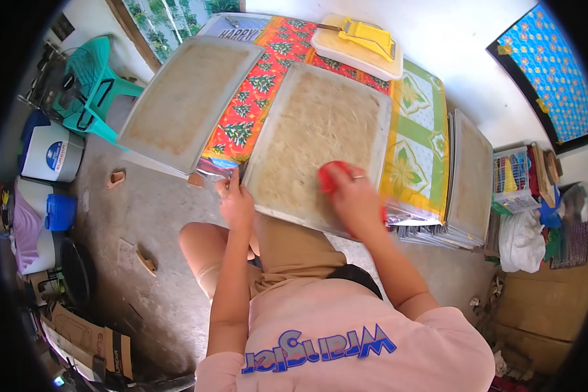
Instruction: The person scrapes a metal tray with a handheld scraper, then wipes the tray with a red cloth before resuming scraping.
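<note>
A large tray (pixel 320 130) with a thin, pale brown layer lies on the covered table in front of me. My right hand (pixel 353 196) is wrapped round a red object (pixel 330 178) over the tray's near right part; its exact shape is partly hidden by the fingers. At the tray's near left corner is my left hand (pixel 235 199), with its fingers bent by the edge and a small dark thing at the fingertips that I cannot make out. A similar tray (pixel 193 98) lies to the left.
A white container (pixel 320 46) with a yellow tool (pixel 369 39) stands at the table's back. Stacked trays (pixel 470 176) are at the right. A green chair (pixel 101 91) stands left, near a blue and white cooler (pixel 53 151). A basket (pixel 511 173) is far right.
</note>
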